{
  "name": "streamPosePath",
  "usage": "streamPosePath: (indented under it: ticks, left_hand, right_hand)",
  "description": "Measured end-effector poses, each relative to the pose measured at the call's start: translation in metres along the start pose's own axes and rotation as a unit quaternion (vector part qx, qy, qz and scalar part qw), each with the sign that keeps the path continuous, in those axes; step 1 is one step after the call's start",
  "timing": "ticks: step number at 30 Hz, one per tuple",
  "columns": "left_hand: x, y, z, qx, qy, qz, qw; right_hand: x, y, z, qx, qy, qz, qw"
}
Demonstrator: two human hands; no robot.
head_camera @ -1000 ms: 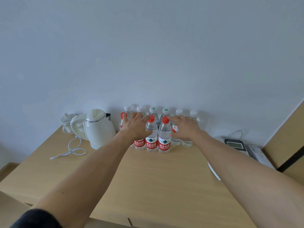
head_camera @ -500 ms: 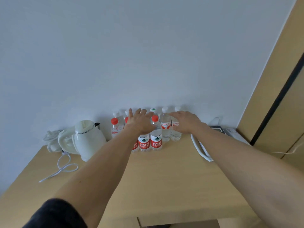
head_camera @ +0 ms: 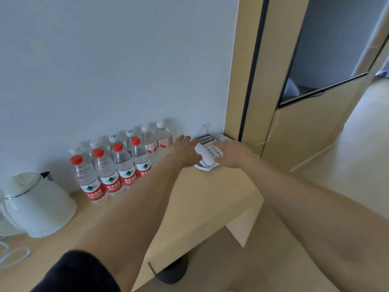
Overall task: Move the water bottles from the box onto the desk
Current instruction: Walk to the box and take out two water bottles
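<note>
Several water bottles stand in two rows on the light wooden desk against the white wall. The front row has red caps and red labels; the back row has white or green-marked caps. My left hand hovers just right of the bottles, fingers spread, holding nothing. My right hand is stretched out over the right side of a white desk phone, palm down, fingers apart, nothing in it. No box is in view.
A white electric kettle stands at the left of the desk, its cord lying in front. A wooden wardrobe panel rises right of the phone. The desk's right edge drops to the floor, with a dark round object underneath.
Both hands have left the bottles and moved right toward the phone. The view has swung right, so the bottles and kettle now sit further left in the frame.
</note>
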State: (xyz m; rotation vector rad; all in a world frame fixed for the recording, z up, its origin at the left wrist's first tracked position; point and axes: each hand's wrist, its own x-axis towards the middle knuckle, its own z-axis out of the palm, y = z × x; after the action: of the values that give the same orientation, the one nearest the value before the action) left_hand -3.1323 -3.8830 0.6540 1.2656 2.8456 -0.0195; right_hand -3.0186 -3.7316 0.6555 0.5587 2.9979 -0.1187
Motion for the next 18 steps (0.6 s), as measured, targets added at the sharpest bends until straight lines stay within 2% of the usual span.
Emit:
streamPosePath:
  ticks: [8, 18]
  left_hand:
    - [0.015, 0.141, 0.009, 0.001, -0.014, 0.148, 0.989]
    - [0.005, 0.338, 0.025, 0.034, -0.036, 0.291, 0.956]
  right_hand:
    - [-0.098, 0.111, 0.012, 0.029, -0.007, 0.164, 0.986]
    - [-0.245, 0.234, 0.035, 0.043, -0.004, 0.358, 0.933]
